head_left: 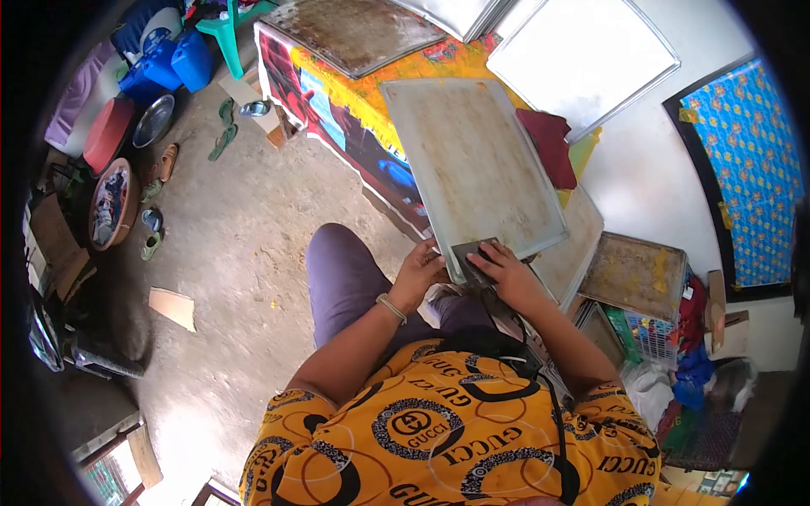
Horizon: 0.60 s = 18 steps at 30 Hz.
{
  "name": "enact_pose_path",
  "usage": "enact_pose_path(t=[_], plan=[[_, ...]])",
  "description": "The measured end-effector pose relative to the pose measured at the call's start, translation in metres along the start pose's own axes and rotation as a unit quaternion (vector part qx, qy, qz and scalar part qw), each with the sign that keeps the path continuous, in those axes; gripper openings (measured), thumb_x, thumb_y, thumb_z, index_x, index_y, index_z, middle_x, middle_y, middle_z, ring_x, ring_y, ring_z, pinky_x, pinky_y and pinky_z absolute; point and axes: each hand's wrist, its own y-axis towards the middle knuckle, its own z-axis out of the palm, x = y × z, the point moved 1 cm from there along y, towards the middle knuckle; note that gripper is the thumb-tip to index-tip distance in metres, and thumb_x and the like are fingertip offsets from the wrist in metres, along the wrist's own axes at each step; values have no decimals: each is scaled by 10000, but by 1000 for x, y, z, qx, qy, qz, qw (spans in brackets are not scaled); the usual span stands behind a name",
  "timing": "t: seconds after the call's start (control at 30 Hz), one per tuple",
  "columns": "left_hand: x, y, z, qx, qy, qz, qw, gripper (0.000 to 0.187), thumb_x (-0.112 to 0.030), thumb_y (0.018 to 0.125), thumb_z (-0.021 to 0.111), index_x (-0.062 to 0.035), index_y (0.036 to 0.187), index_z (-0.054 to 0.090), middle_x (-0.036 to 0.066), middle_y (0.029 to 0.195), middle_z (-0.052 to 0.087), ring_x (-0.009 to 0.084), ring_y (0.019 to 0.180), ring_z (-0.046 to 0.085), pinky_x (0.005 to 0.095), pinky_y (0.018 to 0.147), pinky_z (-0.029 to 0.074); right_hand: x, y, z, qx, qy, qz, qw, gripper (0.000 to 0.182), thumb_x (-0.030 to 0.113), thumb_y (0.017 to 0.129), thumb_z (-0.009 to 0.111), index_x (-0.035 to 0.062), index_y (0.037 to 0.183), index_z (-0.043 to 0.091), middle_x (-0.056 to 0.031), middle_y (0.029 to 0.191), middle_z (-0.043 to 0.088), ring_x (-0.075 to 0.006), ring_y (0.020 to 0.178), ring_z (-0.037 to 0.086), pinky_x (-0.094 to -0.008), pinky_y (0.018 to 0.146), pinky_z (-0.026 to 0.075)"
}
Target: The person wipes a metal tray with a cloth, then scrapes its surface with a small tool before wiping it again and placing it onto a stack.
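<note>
A flat, greyish metal tray (477, 160) with a raised rim and brownish stains lies slanted on the covered table, its near end toward my body. My left hand (418, 270) grips the tray's near left corner, fingers bent round the rim. Under my right hand (509, 271) is a dark, sandpaper-like sheet (465, 263), pressed onto the near edge of the tray. The fingers of that hand lie across the sheet and hold it; its underside is hidden.
A stained tray (354, 34) lies farther along the table cover (337, 110). A shiny tray (582, 59) leans against the wall, by a maroon cloth (547, 145). At right, another tray (634, 274) tops a crate (654, 337). Slippers (223, 142) and basins (112, 207) occupy the left floor.
</note>
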Motion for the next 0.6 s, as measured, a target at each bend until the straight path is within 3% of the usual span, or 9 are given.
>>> enact_pose_path(t=[0.07,0.27,0.47,0.6], plan=[[2,1,1,-1,-8,3,1000,362,-55,921,512,-37,1263,395,113,1025,572,195,886,615,335,774,539,-1,-8,8,2,-6,-12,1000,630,-19,750,513,238,1324,471,-153,1380,413,-418,1252,398,-472,1050,340],[2,2,-2,-6,-2,-13,1000,355,-30,915,510,-47,1254,406,113,1030,574,196,901,616,355,778,546,2,17,18,1,-52,-23,998,619,-2,762,523,199,1343,448,-180,1379,407,-416,1273,374,-476,1062,316],[6,-2,-8,12,-4,-4,1000,453,-8,909,513,-49,1341,384,98,1026,577,203,892,624,364,789,551,-2,38,20,-8,-43,-24,999,631,-20,753,510,186,1346,445,-185,1389,393,-423,1281,355,-475,1070,299],[4,-1,-8,23,-5,-19,1000,560,30,900,476,-75,1424,309,99,977,568,178,842,631,303,728,561,11,5,19,8,-38,-19,999,623,-19,754,491,181,1343,449,-187,1379,400,-427,1266,368,-479,1056,314]])
